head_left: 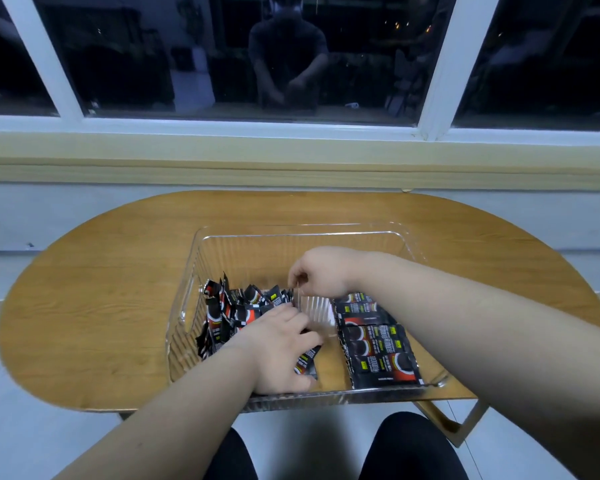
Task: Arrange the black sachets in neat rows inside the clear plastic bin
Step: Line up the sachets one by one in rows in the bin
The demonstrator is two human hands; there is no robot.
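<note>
Currently, black sachets (229,317) stand jumbled in the left half of the clear plastic bin (291,233), and others lie flat in rows in its right half. The left hand (278,348) rests on the jumble with relaxed fingers. The right hand (321,271) curls its fingers at the jumble's far edge; I cannot tell whether they pinch a sachet.

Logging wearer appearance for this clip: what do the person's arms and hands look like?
Both forearms are bare to the frame edge: no sleeves show. The left hand and right hand wear no gloves, and no rings, watch or wristbands are visible.
</note>
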